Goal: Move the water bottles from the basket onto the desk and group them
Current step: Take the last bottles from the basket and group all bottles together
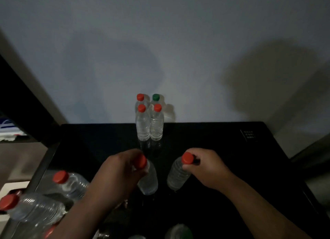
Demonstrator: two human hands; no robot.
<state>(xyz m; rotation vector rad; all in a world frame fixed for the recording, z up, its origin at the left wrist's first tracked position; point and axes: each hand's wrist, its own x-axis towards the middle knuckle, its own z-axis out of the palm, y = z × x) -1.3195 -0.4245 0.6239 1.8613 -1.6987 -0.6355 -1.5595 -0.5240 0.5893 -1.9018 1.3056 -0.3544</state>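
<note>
Lower left: two red-capped bottles, the nearer bottle (35, 210) and the farther bottle (75, 185), lie tilted beside your left forearm.
Left hand: your left hand (123, 169) grasps the left bottle (149, 182) at its red cap, tilted over the counter (232, 158).
Right hand: your right hand (207, 167) grasps the right bottle (177, 176) at its neck, tilted.
Held: two, near but apart.
Far group: four upright bottles (142, 126) packed together by the wall; three red caps, one green.
</note>
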